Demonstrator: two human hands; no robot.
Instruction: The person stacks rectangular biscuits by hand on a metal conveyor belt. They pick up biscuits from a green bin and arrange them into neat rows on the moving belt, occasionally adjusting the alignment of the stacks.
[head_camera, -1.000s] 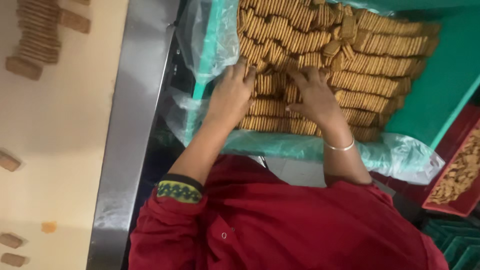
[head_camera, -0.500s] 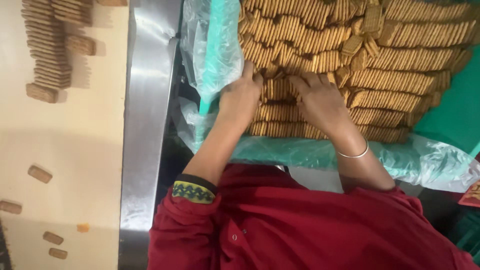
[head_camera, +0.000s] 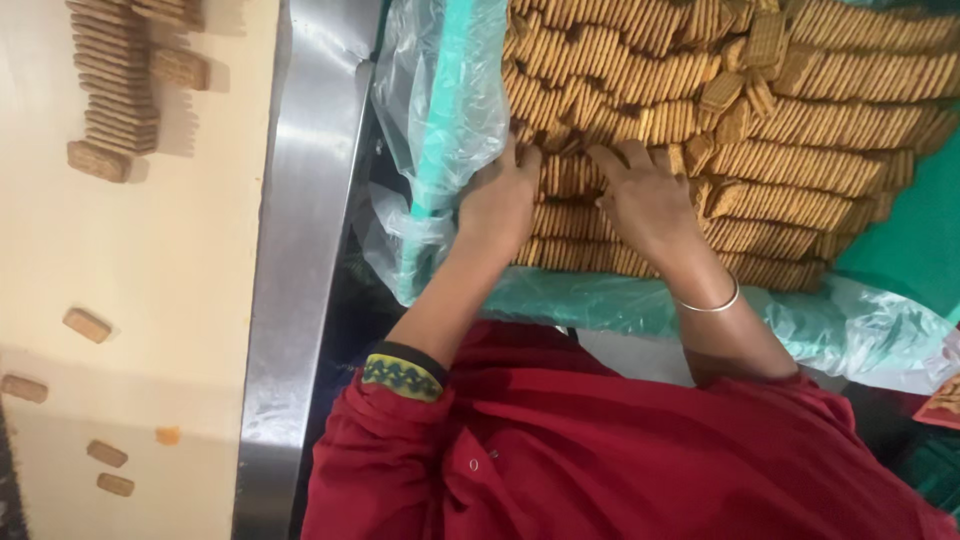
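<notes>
In the head view, both hands lay on the rows of biscuits (head_camera: 640, 120) packed on edge in a green crate (head_camera: 900, 250) lined with clear plastic sheet (head_camera: 440, 110). The left hand (head_camera: 497, 205) rested palm down at the crate's left edge, its fingers curled over a short stack of biscuits and pressing it toward the right. The right hand (head_camera: 650, 200) sat just beside it, fingers spread and bent over the same near rows, a thin metal bangle (head_camera: 708, 303) on its wrist. Between the two hands a short run of biscuits stood squeezed; whether either hand had truly clasped it or only pressed on it I could not tell.

The stack in hand lay in the near left corner of the crate, touching the plastic-covered left wall, so there was little room leftward; to the right and farther back the rows ran on, some tumbled loose near the far right. Left of the crate ran a steel rail (head_camera: 300, 250), then a pale conveyor belt (head_camera: 180, 300) with a column of biscuits at its far edge and a few stray ones scattered nearer.

Against half a second before, the hands had kept to the same rows, with the fingers reaching slightly farther back.
</notes>
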